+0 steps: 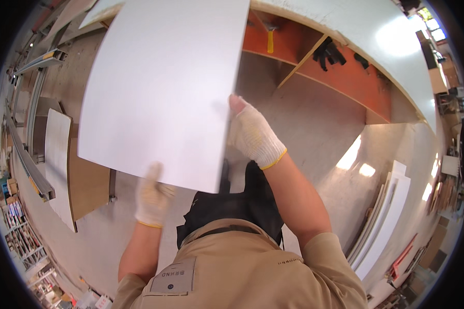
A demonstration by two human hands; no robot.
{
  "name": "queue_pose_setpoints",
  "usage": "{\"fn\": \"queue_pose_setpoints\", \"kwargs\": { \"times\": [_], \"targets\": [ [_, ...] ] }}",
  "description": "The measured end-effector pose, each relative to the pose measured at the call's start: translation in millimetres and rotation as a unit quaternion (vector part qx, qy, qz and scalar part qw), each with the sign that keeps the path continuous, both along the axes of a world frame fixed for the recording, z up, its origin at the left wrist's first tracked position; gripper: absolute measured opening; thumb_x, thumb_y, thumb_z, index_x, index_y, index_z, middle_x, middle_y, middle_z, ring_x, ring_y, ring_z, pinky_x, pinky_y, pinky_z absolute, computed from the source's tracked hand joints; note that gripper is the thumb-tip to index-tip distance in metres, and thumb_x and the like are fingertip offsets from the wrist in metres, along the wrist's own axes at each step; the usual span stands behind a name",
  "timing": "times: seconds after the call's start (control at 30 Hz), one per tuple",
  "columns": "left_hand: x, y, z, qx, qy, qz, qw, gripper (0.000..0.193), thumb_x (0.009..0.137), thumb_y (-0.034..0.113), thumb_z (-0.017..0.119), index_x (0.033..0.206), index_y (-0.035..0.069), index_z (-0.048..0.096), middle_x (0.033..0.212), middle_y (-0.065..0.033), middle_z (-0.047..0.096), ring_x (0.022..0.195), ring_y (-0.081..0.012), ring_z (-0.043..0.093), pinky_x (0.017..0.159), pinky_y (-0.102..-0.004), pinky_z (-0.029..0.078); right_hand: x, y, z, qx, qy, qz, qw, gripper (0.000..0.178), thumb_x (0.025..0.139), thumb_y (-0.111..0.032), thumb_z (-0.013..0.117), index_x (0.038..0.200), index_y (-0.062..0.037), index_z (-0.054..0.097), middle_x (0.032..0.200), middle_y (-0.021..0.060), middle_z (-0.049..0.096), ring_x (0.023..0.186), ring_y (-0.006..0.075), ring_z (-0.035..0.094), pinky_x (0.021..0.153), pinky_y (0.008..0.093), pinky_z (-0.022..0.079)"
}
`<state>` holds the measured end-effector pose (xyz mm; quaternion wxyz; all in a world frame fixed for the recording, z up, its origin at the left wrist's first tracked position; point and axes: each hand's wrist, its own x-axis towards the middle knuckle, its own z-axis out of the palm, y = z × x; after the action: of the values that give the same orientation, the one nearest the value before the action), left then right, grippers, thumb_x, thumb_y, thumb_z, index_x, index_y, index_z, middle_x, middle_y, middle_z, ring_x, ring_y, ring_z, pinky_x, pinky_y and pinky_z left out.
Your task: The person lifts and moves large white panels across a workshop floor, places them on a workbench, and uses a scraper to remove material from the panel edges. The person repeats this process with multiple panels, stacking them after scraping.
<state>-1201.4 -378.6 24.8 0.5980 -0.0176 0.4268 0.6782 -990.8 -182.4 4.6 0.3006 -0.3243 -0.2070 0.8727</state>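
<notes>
A large white board [160, 87] fills the middle and upper left of the head view, its far end cut off by the top edge. My left hand [153, 198], in a knit glove with the thumb on top, grips the board's near edge. My right hand [255, 131], gloved the same way, is closed round the board's right edge, with its thumb showing and its other fingers hidden beneath. The board's far part lies in front of a white-topped workbench [340, 18]. The left hand is slightly blurred.
An orange shelf [340, 82] under the bench holds a yellow-handled tool [270, 41] and black items [329, 54]. Panels [90, 177] and metal rails [28, 149] stand at the left. White boards [384, 221] lean together at the right. Crowded storage racks line both sides.
</notes>
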Motion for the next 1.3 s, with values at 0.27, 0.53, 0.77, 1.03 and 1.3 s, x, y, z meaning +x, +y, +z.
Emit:
{"fn": "queue_pose_setpoints", "kwargs": {
  "times": [0.27,0.53,0.77,1.03,1.3],
  "targets": [
    [39,-92,-26,-0.021,0.088,-0.390,0.916,0.044,0.107,0.027,0.063,0.136,-0.006,0.058,0.120,-0.0199,0.072,0.112,-0.0351,0.072,0.098,-0.0499,0.059,133,-62,38,0.162,-0.302,-0.091,0.935,0.036,0.098,-0.011,0.068,0.129,0.0054,0.059,0.115,0.0101,0.069,0.103,0.0170,0.064,0.090,0.0316,0.054],
    [42,-109,-19,-0.092,0.050,-0.206,0.973,0.107,0.102,0.078,0.033,0.166,-0.006,0.016,0.164,-0.0318,0.035,0.152,-0.0403,0.039,0.123,-0.0490,0.035,343,-103,31,0.260,-0.655,-0.005,0.710,0.055,0.109,-0.040,0.045,0.127,0.0083,0.066,0.128,0.0320,0.067,0.120,0.0459,0.063,0.102,0.0457,0.049],
    [207,-14,-16,0.085,-0.021,-0.206,0.975,0.042,0.108,0.033,0.061,0.136,0.001,0.061,0.132,-0.0107,0.068,0.121,-0.0234,0.065,0.103,-0.0413,0.056,484,-156,38,0.271,-0.785,-0.026,0.557,0.066,0.110,-0.047,0.035,0.120,0.0102,0.068,0.121,0.0370,0.067,0.120,0.0517,0.062,0.102,0.0529,0.046],
    [221,22,-27,0.036,-0.035,-0.290,0.956,0.035,0.107,0.024,0.063,0.133,0.000,0.062,0.131,-0.0131,0.069,0.121,-0.0279,0.067,0.104,-0.0439,0.057,588,-283,10,0.163,-0.807,-0.011,0.568,0.060,0.111,-0.040,0.032,0.125,0.0082,0.066,0.117,0.0370,0.068,0.118,0.0544,0.061,0.104,0.0531,0.046],
    [257,-91,-115,-0.033,-0.105,-0.448,0.887,0.041,0.108,0.015,0.053,0.146,0.001,0.051,0.146,-0.0150,0.059,0.135,-0.0334,0.056,0.117,-0.0500,0.046,583,-270,-27,0.304,-0.818,0.127,0.471,0.041,0.113,-0.019,0.035,0.109,0.0043,0.069,0.104,0.0320,0.072,0.101,0.0477,0.069,0.089,0.0562,0.054]
  ]
}}
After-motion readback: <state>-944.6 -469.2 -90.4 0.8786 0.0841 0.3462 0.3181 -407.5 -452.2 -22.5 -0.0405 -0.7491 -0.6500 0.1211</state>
